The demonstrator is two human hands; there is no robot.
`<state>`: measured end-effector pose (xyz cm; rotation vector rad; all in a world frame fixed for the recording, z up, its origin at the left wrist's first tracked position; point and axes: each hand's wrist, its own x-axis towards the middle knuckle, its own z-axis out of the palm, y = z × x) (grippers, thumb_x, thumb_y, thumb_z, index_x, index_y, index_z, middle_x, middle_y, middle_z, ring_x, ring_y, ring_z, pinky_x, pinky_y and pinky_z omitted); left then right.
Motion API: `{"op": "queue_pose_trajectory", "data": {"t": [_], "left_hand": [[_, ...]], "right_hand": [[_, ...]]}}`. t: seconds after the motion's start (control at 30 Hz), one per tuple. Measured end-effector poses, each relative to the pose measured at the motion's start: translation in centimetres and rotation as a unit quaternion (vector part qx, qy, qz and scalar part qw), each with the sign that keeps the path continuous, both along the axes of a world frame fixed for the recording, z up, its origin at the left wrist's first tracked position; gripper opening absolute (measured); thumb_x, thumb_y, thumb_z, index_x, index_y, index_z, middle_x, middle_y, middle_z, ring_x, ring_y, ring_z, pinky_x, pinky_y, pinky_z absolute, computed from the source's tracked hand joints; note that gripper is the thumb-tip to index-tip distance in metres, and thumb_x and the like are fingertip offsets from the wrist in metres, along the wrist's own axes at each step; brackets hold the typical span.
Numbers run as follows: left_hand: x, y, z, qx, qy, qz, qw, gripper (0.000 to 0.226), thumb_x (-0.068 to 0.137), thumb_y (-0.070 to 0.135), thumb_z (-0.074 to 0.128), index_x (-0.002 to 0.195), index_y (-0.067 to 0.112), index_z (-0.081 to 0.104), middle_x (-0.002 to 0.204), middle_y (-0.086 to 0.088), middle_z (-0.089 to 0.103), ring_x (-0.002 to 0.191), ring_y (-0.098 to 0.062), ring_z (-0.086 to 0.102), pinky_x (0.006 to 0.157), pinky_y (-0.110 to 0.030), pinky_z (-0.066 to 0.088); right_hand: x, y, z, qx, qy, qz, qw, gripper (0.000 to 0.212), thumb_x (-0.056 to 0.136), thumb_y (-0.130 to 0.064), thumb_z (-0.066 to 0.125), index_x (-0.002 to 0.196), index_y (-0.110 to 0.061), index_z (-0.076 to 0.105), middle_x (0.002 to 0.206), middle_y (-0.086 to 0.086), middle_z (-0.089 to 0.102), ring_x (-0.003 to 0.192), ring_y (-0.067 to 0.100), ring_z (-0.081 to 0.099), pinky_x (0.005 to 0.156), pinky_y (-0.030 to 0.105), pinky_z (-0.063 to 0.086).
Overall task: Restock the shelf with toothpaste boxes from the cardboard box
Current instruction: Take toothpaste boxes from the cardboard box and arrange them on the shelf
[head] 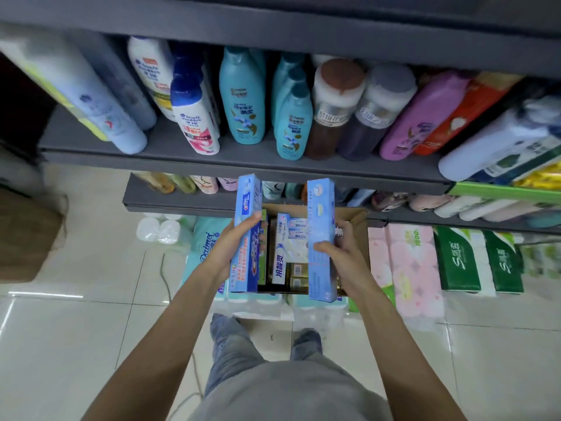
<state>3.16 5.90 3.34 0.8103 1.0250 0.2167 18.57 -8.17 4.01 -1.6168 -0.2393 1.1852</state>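
My left hand [235, 241] grips a blue Crest toothpaste box [247, 208], held upright above the open cardboard box [356, 220]. My right hand [340, 256] grips a second light-blue toothpaste box [321, 214], also upright, over the right side of the carton. Inside the carton lie more toothpaste boxes [285, 253], white-blue ones and gold ones. The grey shelf [243, 159] above holds shampoo bottles [243, 98] standing in a row.
A lower grey shelf [182, 202] carries small tubes and packs. Tissue and toilet-paper packs [406, 268] stand on the tiled floor right of the carton, teal packs [206, 241] to its left. A brown carton [27, 238] sits at far left. My legs are below the carton.
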Motion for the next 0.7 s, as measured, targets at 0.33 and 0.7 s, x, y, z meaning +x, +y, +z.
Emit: {"op": "queue_pose_trajectory", "data": {"t": [0.33,0.7], "left_hand": [[0.1,0.6,2.3,0.018,-0.028,0.0,0.999,0.016,0.086,0.026,0.064,0.094,0.012,0.064,0.077,-0.008,0.073,0.063,-0.016,0.068,0.065,-0.029,0.056],[-3.4,4.8,5.2,0.176,-0.004,-0.053,0.983,0.044,0.08,0.044,0.064,0.109,0.013,0.053,0.083,-0.009,0.064,0.059,-0.014,0.06,0.059,-0.026,0.049]], "right_hand": [[-0.6,1.2,3.1,-0.049,-0.488,0.191,0.85,0.074,0.077,-0.031,0.076,0.138,-0.023,0.035,0.132,0.001,0.051,0.113,0.024,0.052,0.079,0.031,0.038],[-0.2,4.1,8.7,0.059,-0.398,0.246,0.882,0.064,0.073,-0.032,0.079,0.115,-0.036,0.03,0.122,-0.011,0.051,0.106,0.008,0.053,0.084,0.025,0.043]]}}
